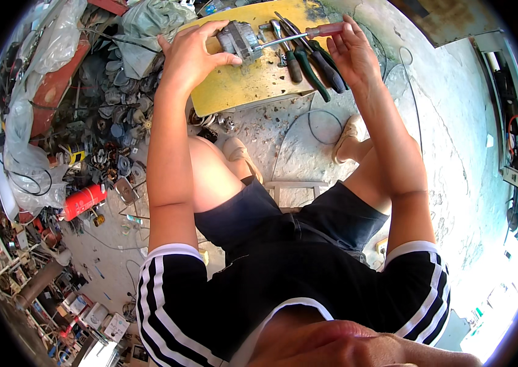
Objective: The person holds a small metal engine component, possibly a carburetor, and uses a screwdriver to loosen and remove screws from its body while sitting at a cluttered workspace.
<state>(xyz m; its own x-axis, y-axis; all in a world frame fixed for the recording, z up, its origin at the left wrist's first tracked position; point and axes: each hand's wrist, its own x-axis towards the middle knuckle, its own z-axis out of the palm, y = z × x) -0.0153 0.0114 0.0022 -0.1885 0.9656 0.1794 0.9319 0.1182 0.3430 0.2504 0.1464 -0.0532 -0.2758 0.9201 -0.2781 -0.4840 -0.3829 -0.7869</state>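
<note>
My left hand (193,54) grips a small grey metal electric motor (240,43) at the far left of a yellow board, thumb on the near side and fingers over the top. In my right hand (355,52) is a screwdriver with a translucent red handle (326,29), held by the fingertips at the handle's end. Its shaft points left and the tip meets the motor's right side. Under the screwdriver lie several hand tools: a dark-handled tool (293,67), green-handled pliers (312,76) and black-handled pliers (330,72).
The yellow board (234,92) forms a low worktop beyond my knees. Heaped motor parts (121,104) and plastic sheeting (63,37) crowd the left. A red cylinder (84,202) lies nearer on that side. A thin cable (314,125) loops across the concrete floor between my feet.
</note>
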